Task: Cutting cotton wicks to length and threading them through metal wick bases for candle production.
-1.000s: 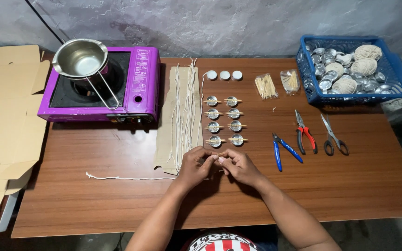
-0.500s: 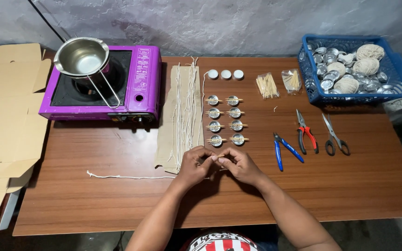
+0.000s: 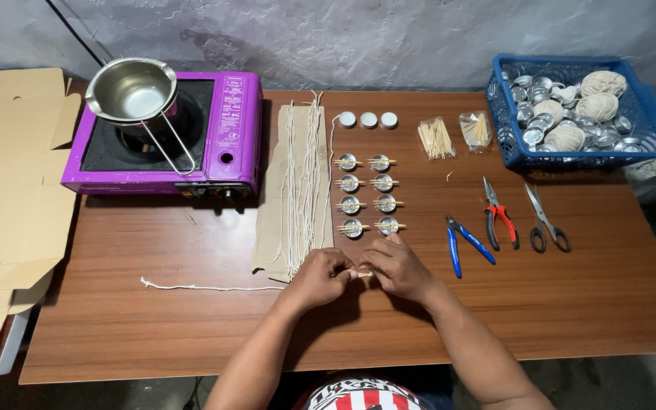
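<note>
My left hand [image 3: 322, 275] and right hand [image 3: 396, 266] meet near the front edge of the worktop [image 3: 571, 304], fingertips pinched together on a small pale stick piece [image 3: 360, 273] held between them. Both hands are closed narrow around it; what else they hide I cannot tell. To do this well, I judge I should keep the piece level and grip it close to the tips, wrists low over the wood so nothing slips.

Just beyond my right hand stand the small metal cups [image 3: 366, 194] in two rows, each with a stick laid across its rim; the nearest cup almost touches my knuckles. To the left of them white wick strings [image 3: 301, 182] lie on a strip of brown card [image 3: 271, 228], and one loose string [image 3: 206, 287] trails toward the left edge. To the right lie blue pliers [image 3: 465, 243], red pliers [image 3: 499, 216] and scissors [image 3: 547, 224]. At the far corners sit a purple stove [image 3: 229, 129] carrying a steel pot [image 3: 130, 91], and a blue basket [image 3: 647, 114].
</note>
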